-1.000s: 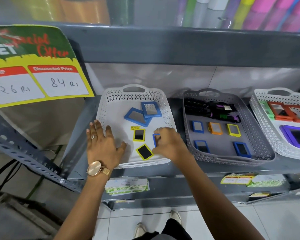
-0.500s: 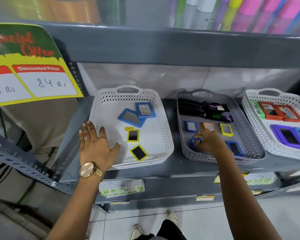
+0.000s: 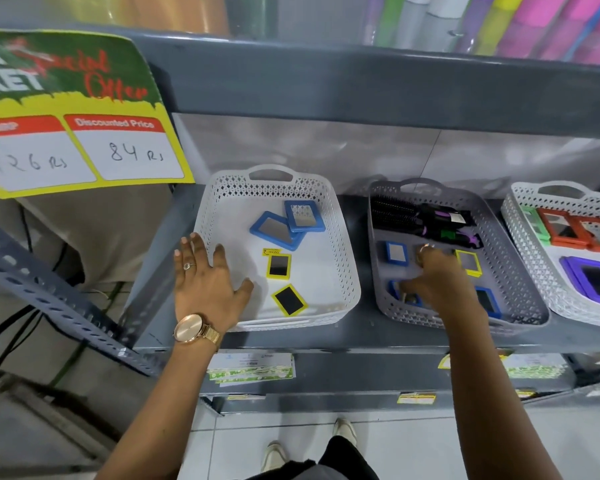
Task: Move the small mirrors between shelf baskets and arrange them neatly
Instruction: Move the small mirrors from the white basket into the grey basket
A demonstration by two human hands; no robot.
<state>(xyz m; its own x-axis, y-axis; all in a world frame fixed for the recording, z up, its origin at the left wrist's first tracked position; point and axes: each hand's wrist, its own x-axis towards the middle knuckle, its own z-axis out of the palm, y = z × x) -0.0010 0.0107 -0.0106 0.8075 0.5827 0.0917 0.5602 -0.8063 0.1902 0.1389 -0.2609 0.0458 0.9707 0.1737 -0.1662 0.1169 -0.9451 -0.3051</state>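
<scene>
Placing step: right hand [image 3: 437, 275] sets blue mirror [image 3: 404, 296] in grey basket [image 3: 520, 271], grip unclear; left hand [image 3: 207, 280] flat, empty. Next: square it up.

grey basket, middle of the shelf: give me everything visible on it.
The grey basket is a shallow plastic tray with perforated walls and a cut-out handle at the back rim. It sits flat on the shelf between two white baskets. Dark hairbrushes lie along its back; small blue-framed mirrors and a yellow-framed mirror lie flat on its floor. The right hand reaches inside, covering some mirrors.
</scene>
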